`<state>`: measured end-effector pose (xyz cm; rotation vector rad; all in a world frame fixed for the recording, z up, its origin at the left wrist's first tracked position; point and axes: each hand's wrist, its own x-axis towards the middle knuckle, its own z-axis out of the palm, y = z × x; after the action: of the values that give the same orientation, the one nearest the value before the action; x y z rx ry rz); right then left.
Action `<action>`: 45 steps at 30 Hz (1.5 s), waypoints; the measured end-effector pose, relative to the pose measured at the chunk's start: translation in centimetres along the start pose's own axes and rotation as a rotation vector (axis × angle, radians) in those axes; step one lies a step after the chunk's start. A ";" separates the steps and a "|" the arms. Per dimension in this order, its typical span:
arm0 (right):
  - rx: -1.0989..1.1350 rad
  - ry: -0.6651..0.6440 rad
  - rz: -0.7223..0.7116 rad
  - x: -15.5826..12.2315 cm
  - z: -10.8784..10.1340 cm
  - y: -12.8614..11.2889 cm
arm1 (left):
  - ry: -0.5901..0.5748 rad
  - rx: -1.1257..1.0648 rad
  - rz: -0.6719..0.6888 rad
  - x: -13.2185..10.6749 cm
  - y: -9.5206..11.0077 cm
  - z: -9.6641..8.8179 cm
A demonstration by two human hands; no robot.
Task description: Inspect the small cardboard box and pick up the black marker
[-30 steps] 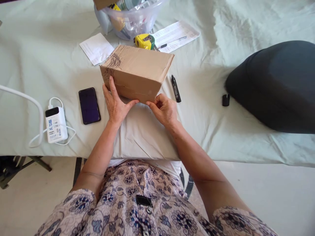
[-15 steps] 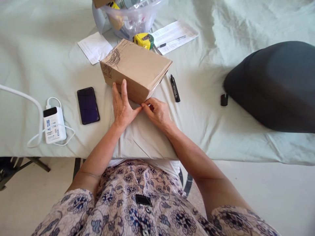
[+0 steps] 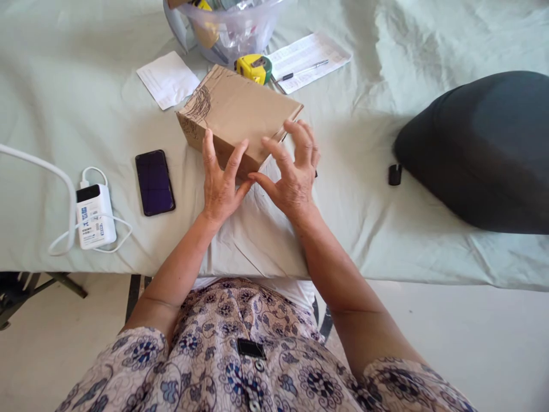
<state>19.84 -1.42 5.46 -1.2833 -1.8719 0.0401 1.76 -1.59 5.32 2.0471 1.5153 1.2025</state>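
Observation:
A brown cardboard box [image 3: 240,109] with dark scribbled marks at its left end sits on the cloth-covered table. My left hand [image 3: 221,186] is at the box's near long side, fingers spread, the thumb by the lower near corner. At the right end, my right hand [image 3: 295,171] has its fingers apart and curved over the edge, its thumb tip close to the left thumb at that corner. Neither hand is wrapped round the box. Mostly hidden behind my right hand is a black marker [image 3: 316,174]; only its tip shows.
Behind the box stand a yellow tape measure [image 3: 254,68], a clear plastic basket [image 3: 240,31] and paper [image 3: 311,60] with a pen [image 3: 304,70]. Left are a phone [image 3: 155,182], a power bank [image 3: 95,217] and a paper slip [image 3: 167,80]. A dark bag-like object [image 3: 476,154] and black cap [image 3: 394,174] lie right.
My right hand has opened from a pinch at the lower corner and its fingers have risen over the box's right end, covering the marker. My left fingers have shifted slightly right.

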 end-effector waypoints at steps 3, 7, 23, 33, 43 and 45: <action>0.014 -0.050 0.034 0.2 0.3 -0.1 | 0.058 -0.001 -0.004 -0.3 0.2 0.2; 0.024 -0.049 0.093 0.2 0.5 0.0 | 0.128 0.017 0.082 -0.6 0.3 0.6; 0.356 0.285 0.182 -0.4 0.8 5.3 | 0.011 -0.046 0.269 -0.7 -2.5 0.9; 0.486 0.306 0.297 -0.8 1.6 5.8 | 0.083 -0.071 0.154 -1.1 -2.2 0.2; 0.558 0.157 0.254 -0.8 1.7 6.8 | 0.095 -0.142 0.161 -0.5 -4.6 -0.1; 0.585 0.104 0.257 -0.7 1.6 7.1 | 0.075 -0.149 0.154 -0.4 -5.1 -0.1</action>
<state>24.24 2.04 0.70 -1.0730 -1.4424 0.6001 -1.54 -0.01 1.78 2.0709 1.2767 1.4196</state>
